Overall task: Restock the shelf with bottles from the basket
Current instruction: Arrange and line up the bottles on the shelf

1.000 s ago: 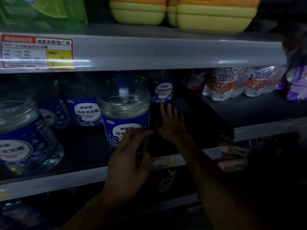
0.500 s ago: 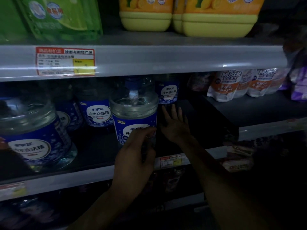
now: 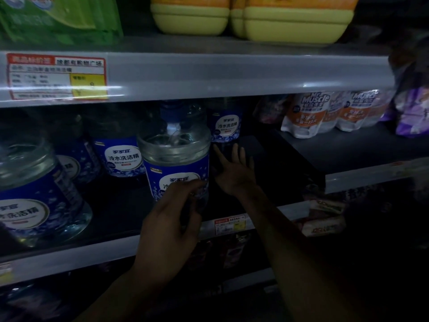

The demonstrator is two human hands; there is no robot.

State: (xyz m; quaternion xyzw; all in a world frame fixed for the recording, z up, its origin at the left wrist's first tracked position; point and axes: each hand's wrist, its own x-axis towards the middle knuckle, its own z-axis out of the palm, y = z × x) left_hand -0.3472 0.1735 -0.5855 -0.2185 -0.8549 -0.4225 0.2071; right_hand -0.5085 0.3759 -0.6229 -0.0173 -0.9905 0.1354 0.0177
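Upper tier, above the hands: green refill packs (image 3: 58,17) at far left; yellow jugs (image 3: 243,19) stand side by side, touching. A red-and-yellow price tag (image 3: 58,76) sits on the rail up and left of the hands. Right of the hands and higher: white-and-orange pouches (image 3: 325,113) in a row, a purple pack (image 3: 412,112) just beyond. A small tag (image 3: 229,223) sits between the forearms. Lower-right goods too dark to identify.

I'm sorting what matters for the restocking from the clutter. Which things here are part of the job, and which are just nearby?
Part of the job:
- front blue-label bottle
- left hand, fingers on that bottle
- right hand, open beside it
- middle shelf

Just nearby:
- yellow jugs
- green packs
- Mr Muscle pouches
- price tag
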